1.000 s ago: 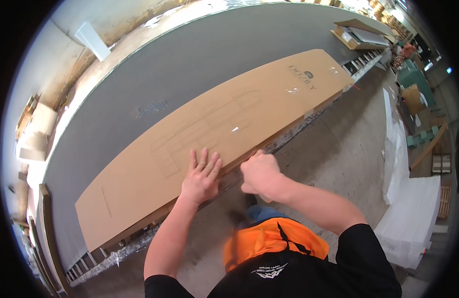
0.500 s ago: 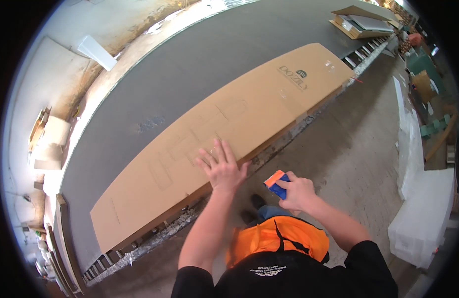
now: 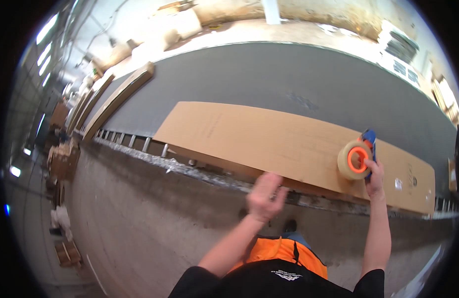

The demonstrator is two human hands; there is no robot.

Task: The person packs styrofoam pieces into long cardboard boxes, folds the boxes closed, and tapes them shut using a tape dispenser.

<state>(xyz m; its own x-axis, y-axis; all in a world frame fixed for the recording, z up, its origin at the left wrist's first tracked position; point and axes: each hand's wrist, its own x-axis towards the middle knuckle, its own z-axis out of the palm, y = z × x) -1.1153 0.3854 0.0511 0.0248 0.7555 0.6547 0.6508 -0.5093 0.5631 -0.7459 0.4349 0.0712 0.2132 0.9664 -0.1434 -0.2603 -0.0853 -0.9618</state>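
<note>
A long flat cardboard box (image 3: 249,136) lies on the dark conveyor, its near side along the conveyor's front edge. My right hand (image 3: 375,180) grips a blue and orange tape dispenser (image 3: 369,137) that carries a wide roll of tan tape. It is raised over the right half of the box, with the roll facing left. At the box's near edge is my left hand (image 3: 265,196), slightly blurred. Its thumb stands apart from the fingers and nothing shows in it. Whether it touches the cardboard I cannot tell.
The grey conveyor belt (image 3: 229,69) runs behind the box, with bare rollers (image 3: 132,141) along its front at left. Long narrow cartons (image 3: 121,99) lie across its left end. Stacked brown boxes (image 3: 63,159) stand farther left, beyond the concrete floor (image 3: 140,218).
The view has swung left. My right hand has lifted the tape dispenser from beside the conveyor to above the box. My left hand has come off the box's top to its near edge.
</note>
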